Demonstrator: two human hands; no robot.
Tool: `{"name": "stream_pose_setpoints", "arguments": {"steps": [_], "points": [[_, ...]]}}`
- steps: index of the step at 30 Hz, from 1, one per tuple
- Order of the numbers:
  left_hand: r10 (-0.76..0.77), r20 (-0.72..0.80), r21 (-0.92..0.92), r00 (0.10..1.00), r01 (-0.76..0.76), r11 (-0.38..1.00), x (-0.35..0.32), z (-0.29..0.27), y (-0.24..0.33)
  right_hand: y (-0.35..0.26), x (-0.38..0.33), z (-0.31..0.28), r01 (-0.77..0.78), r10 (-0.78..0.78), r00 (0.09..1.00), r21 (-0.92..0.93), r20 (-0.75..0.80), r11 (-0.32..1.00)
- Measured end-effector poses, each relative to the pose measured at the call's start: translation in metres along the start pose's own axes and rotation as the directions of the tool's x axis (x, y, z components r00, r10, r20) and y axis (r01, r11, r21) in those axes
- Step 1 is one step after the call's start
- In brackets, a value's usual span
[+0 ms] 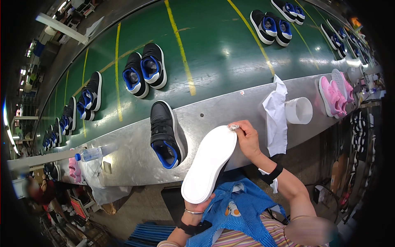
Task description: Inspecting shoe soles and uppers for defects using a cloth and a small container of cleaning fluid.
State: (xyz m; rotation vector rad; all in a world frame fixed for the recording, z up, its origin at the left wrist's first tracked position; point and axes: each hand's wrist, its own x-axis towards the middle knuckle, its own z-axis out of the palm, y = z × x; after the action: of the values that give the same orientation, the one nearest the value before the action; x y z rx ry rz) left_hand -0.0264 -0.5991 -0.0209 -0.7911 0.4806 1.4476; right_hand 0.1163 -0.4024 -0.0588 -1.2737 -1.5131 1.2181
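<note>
My left hand (199,206) grips the heel end of a shoe turned sole up, its white sole (209,163) facing me. My right hand (248,138) presses a small whitish wad (234,127) against the toe edge of that sole. A second black shoe with blue lining (165,133) lies on the metal ledge (135,142) just left of the sole.
A green conveyor belt (205,53) carries pairs of black and blue shoes (144,70). On the ledge lie a white cloth (276,115), a white cup (299,110), pink shoes (335,94) and a plastic bottle (88,154).
</note>
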Motion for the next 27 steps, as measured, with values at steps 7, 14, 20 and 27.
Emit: {"name": "stream_pose_setpoints", "arguments": {"steps": [7, 14, 20, 27], "points": [[0.083, -0.272, 0.169, 0.959, -0.038, 0.985, 0.001, 0.004, -0.007, -0.016, -0.042, 0.004, -0.069, 0.074, 0.993, -0.058, 0.097, 0.996], [0.022, -0.201, -0.069, 0.979, -0.036, 0.997, -0.006, -0.005, 0.003, -0.037, -0.041, 0.010, 0.124, -0.105, 0.975, -0.089, 0.194, 0.988], [0.001, -0.151, -0.025, 0.989, -0.005, 1.000, -0.002, 0.012, 0.000, -0.003, -0.006, 0.012, 0.121, -0.109, 0.989, -0.121, 0.096, 0.985], [0.095, -0.032, 0.221, 0.995, -0.086, 0.972, -0.002, 0.036, -0.021, -0.062, -0.062, 0.007, 0.076, -0.071, 0.987, -0.023, 0.145, 0.997]]}}
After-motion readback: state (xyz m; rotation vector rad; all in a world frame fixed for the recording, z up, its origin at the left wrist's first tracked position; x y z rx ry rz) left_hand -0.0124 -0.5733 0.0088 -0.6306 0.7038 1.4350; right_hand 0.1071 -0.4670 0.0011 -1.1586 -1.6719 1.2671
